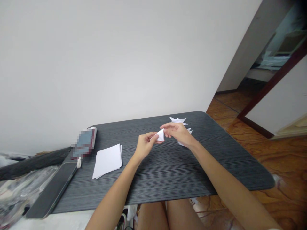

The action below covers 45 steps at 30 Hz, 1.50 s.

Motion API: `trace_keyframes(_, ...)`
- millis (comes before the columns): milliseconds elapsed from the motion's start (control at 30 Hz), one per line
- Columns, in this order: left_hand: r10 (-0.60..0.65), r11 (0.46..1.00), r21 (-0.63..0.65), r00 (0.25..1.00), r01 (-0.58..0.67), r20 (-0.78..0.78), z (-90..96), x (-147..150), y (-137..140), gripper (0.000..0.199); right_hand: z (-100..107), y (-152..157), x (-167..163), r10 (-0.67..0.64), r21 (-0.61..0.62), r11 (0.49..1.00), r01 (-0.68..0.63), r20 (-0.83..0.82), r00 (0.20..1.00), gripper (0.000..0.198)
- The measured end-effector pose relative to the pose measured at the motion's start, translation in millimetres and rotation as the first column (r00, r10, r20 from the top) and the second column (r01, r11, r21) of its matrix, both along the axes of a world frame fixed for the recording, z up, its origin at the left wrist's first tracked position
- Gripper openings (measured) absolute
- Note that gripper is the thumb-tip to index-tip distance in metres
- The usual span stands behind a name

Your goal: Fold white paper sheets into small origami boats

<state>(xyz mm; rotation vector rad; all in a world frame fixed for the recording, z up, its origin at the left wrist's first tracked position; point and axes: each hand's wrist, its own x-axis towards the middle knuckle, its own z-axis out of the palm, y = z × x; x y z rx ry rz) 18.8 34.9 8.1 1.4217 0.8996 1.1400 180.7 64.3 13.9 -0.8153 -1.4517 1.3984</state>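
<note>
Left hand (144, 142) pinching folded paper (161, 136) | right hand (179, 131) curling at its tip, hold unclear | pointed folds (178, 121) lying seemingly done, two-three o'clock | flat sheets (107, 161) waiting unfolded, eight o'clock

Bare table (240, 169) leaves room to the right of the right forearm and between the paper stack (107, 161) and the left hand (145, 145). Folded papers (178, 120) obstruct the space beside the right hand (178, 133); the phone (54, 188) occupies the near left corner, and the wall (144, 64) blocks the far side.
</note>
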Motion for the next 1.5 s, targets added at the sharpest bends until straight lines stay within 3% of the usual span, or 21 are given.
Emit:
trace_keyframes(333, -0.014, 0.999, 0.041, 0.998, 0.017, -0.065, -7.6, 3, -1, 0.035, -2, 2, 1, -0.043, 0.002, 0.999, 0.043, 0.046, 0.998, 0.019)
trace_keyframes(567, -0.045, 0.999, -0.029, 0.999, 0.046, 0.030, -2.6, 1, 0, 0.039, -2, 3, 7, 0.094, 0.031, 0.995, -0.094, -0.004, 0.996, 0.024)
trace_keyframes(700, -0.125, 0.991, -0.052, 0.992, 0.123, -0.025, 1.3, -1, 0, 0.037, 1, 1, 9, 0.098, 0.089, 0.991, -0.100, 0.030, 0.995, 0.019)
trace_keyframes(767, -0.059, 0.998, 0.027, 0.992, 0.062, -0.113, 1.4, -1, 0, 0.034, 2, 0, 7, 0.097, 0.117, 0.988, -0.104, 0.064, 0.993, 0.017)
trace_keyframes(833, 0.104, 0.982, 0.179, 0.970, -0.065, -0.220, 1.0, -1, -1, 0.030, 1, -1, 4, 0.069, 0.154, 0.985, -0.084, 0.102, 0.992, 0.016)
trace_keyframes(1000, 0.410, 0.852, 0.483, 0.830, -0.201, -0.378, -2.6, 2, -4, 0.026, -10, -2, -8, -0.135, 0.365, 0.930, 0.051, 0.208, 0.969, 0.012)
trace_keyframes(1133, 0.541, 0.738, 0.645, 0.744, -0.197, -0.392, -10.2, 5, -3, 0.020, -16, -4, -14, -0.196, 0.387, 0.917, 0.095, 0.230, 0.953, 0.010)
trace_keyframes(1233, 0.575, 0.699, 0.688, 0.724, -0.193, -0.381, -13.8, 5, -2, 0.018, -17, -6, -16, -0.203, 0.377, 0.920, 0.106, 0.228, 0.952, 0.008)
trace_keyframes(1500, 0.576, 0.711, 0.667, 0.729, -0.222, -0.371, -8.0, 2, -4, 0.016, -17, -9, -20, -0.184, 0.335, 0.937, 0.105, 0.216, 0.959, 0.010)
